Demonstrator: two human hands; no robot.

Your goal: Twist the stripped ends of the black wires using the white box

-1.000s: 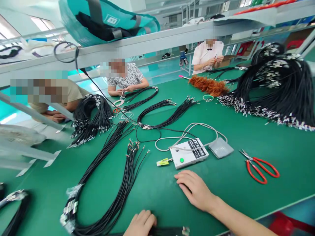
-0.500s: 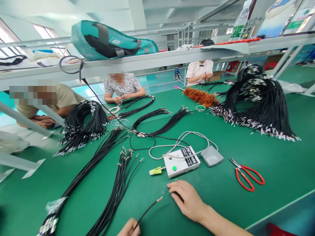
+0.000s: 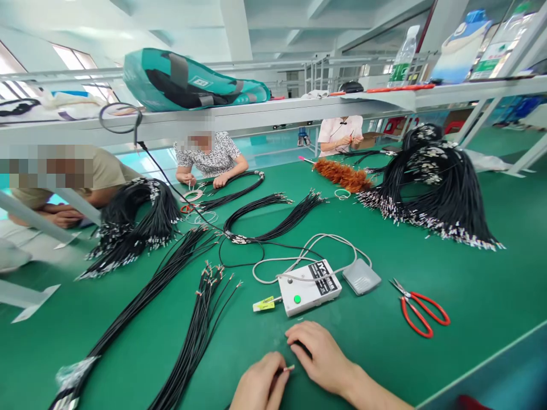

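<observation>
Left hand [image 3: 261, 380] has moved nearer the right hand [image 3: 315, 352], pinching a wire [image 3: 289, 368] whose tip shows between them, near the front edge of the green table [image 3: 363, 330]. The right hand rests loosely curved, released, before the box [image 3: 308, 290]; pliers [image 3: 407, 295] lie beyond it. Behind, a shelf [image 3: 277, 115] carries a bag [image 3: 196, 82].
</observation>
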